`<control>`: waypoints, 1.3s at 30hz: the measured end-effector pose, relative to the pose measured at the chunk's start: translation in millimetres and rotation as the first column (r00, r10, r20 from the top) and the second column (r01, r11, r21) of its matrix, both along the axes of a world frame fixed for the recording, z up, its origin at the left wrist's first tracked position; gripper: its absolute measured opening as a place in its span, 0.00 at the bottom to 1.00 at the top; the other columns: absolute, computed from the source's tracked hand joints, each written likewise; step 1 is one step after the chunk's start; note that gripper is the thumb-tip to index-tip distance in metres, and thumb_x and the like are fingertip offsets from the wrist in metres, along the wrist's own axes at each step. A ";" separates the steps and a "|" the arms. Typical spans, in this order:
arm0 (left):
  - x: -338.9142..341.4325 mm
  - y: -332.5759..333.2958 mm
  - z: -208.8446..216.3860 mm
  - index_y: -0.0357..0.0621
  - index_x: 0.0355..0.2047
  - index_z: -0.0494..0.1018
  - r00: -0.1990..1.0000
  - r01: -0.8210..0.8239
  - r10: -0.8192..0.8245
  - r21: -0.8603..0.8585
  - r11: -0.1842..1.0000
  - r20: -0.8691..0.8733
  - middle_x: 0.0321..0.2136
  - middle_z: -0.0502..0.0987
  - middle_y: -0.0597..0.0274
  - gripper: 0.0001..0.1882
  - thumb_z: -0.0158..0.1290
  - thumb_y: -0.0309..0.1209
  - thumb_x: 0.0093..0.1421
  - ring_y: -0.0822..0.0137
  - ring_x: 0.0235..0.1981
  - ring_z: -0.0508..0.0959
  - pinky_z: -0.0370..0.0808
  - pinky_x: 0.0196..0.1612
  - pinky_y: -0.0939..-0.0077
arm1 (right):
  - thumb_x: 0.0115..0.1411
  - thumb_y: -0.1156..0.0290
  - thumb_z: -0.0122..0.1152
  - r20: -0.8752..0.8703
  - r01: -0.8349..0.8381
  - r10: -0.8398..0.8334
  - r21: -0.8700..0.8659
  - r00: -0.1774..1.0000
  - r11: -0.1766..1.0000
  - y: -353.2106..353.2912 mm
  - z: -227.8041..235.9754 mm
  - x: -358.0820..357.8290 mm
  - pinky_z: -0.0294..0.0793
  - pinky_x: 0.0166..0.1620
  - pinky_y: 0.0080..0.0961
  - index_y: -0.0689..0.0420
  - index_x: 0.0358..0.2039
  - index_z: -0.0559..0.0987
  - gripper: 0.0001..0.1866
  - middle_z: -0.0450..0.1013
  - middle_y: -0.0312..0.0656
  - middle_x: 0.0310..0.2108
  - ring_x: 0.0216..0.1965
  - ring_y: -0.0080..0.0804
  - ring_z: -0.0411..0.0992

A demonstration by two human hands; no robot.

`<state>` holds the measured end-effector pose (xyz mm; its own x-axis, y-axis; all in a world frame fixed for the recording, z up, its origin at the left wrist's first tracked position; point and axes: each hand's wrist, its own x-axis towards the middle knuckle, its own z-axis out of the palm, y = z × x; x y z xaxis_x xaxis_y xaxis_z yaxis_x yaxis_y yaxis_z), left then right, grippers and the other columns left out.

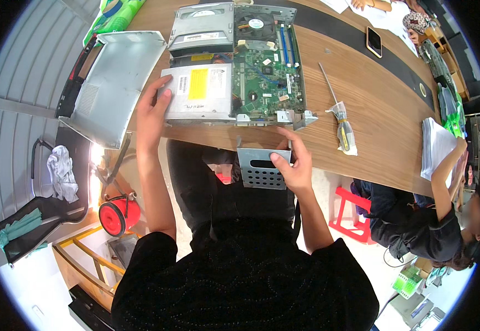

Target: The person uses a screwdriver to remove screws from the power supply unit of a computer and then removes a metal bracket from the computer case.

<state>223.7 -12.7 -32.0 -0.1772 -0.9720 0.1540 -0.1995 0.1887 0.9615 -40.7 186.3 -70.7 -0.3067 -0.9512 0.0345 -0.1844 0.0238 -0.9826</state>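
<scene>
An opened desktop computer case lies on the table in front of me. Its power supply [201,91], a silver box with a yellow label, fills the near left part. The optical drive [202,27] sits behind it, and the green motherboard [262,71] takes up the right side. My left hand [154,105] rests with its fingers apart against the left edge of the power supply. In my right hand [295,163] is a grey metal drive bracket [263,175] with a slot and round holes. The bracket hangs over my lap, just in front of the table edge.
A grey metal cover [113,83] leans left of the case. To the right lies a screwdriver [342,127] with a plastic-wrapped handle, and farther off a phone [373,42]. A co-worker [433,231] sits at the right beside a paper stack [436,146]. A red stool [350,215] stands below.
</scene>
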 end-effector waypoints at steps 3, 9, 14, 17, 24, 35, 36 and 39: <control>1.0 0.2 0.8 0.40 0.54 0.73 1.000 0.015 -0.015 0.005 1.000 -0.025 0.45 0.76 0.59 0.17 0.51 0.31 0.65 0.71 0.44 0.72 0.67 0.51 0.78 | 0.54 0.69 0.68 0.016 -0.020 0.020 -0.029 1.000 0.999 -1.9 -4.4 -1.9 0.67 0.32 0.18 0.58 0.58 0.71 0.30 0.71 0.34 0.29 0.29 0.18 0.68; 4.4 -3.0 -5.1 0.39 0.53 0.74 0.999 0.004 -0.004 0.014 1.000 -0.041 0.45 0.76 0.59 0.17 0.52 0.31 0.65 0.71 0.45 0.72 0.67 0.51 0.79 | 0.57 0.68 0.67 0.183 0.021 -0.013 -0.041 0.983 0.999 -5.1 -1.0 4.1 0.67 0.34 0.18 0.62 0.60 0.67 0.32 0.71 0.36 0.30 0.30 0.19 0.68; 2.4 -3.4 -5.8 0.39 0.52 0.74 0.996 0.008 -0.006 0.020 1.000 -0.084 0.45 0.76 0.59 0.17 0.51 0.30 0.65 0.71 0.46 0.72 0.67 0.52 0.79 | 0.58 0.70 0.66 0.172 -0.011 0.012 -0.008 0.985 1.000 -5.8 -0.2 0.5 0.67 0.37 0.17 0.61 0.60 0.68 0.31 0.69 0.35 0.32 0.33 0.19 0.67; 2.4 -2.6 -5.3 0.40 0.53 0.74 0.996 0.003 -0.001 0.021 1.000 -0.085 0.45 0.76 0.59 0.16 0.51 0.30 0.65 0.71 0.46 0.72 0.67 0.52 0.79 | 0.58 0.70 0.66 0.168 -0.019 0.019 0.001 0.986 1.000 -6.9 0.2 1.6 0.66 0.37 0.17 0.61 0.60 0.68 0.30 0.69 0.33 0.33 0.34 0.18 0.67; -0.5 0.4 -3.4 0.40 0.52 0.74 0.995 -0.002 0.004 0.019 1.000 -0.101 0.43 0.76 0.60 0.16 0.51 0.31 0.66 0.72 0.44 0.72 0.67 0.51 0.79 | 0.58 0.71 0.65 0.154 -0.018 0.015 0.019 0.988 1.000 -4.8 1.7 1.5 0.67 0.38 0.16 0.60 0.59 0.69 0.29 0.68 0.32 0.32 0.33 0.17 0.66; 1.0 -1.2 -5.9 0.39 0.53 0.73 0.990 0.019 -0.014 0.030 0.999 -0.143 0.42 0.76 0.60 0.17 0.52 0.30 0.66 0.74 0.42 0.72 0.68 0.49 0.80 | 0.59 0.70 0.64 0.086 0.002 -0.001 -0.006 0.996 1.000 -4.4 -0.7 3.4 0.68 0.37 0.18 0.60 0.59 0.69 0.28 0.70 0.35 0.32 0.33 0.19 0.68; 1.4 -1.5 -6.0 0.39 0.53 0.73 0.989 0.022 -0.017 0.035 0.999 -0.150 0.42 0.76 0.60 0.17 0.52 0.30 0.66 0.74 0.42 0.72 0.68 0.48 0.80 | 0.60 0.68 0.64 0.085 0.013 -0.013 0.001 0.996 1.000 -4.5 -1.7 3.6 0.69 0.37 0.18 0.60 0.59 0.69 0.28 0.71 0.35 0.32 0.33 0.20 0.68; 3.2 -2.8 -9.2 0.38 0.54 0.72 0.989 0.012 -0.008 0.025 1.000 -0.145 0.42 0.76 0.60 0.18 0.52 0.30 0.65 0.74 0.44 0.72 0.68 0.50 0.80 | 0.61 0.64 0.61 0.026 0.014 -0.013 -0.020 1.000 1.000 -3.6 -1.0 5.4 0.69 0.39 0.21 0.61 0.60 0.67 0.29 0.71 0.38 0.34 0.34 0.22 0.69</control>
